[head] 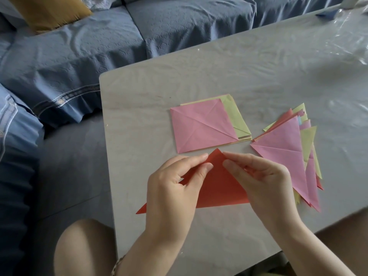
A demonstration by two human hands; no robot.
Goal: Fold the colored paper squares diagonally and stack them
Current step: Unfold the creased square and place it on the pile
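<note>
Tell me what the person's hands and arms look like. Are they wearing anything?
Both arms are bare, with no sleeves or gloves. The left hand and right hand show no rings. A brownish patterned bracelet circles the left wrist.

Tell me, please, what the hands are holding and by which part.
The left hand and right hand both pinch the red folded triangle beside its top corner.

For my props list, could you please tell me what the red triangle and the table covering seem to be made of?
The red triangle looks like thin matte paper: it has sharp edges, flat colour and no shine. The table covering seems to be clear plastic film with a glossy finish, judging by the glare patches and loose wrinkles. What lies beneath it I cannot tell.
</note>
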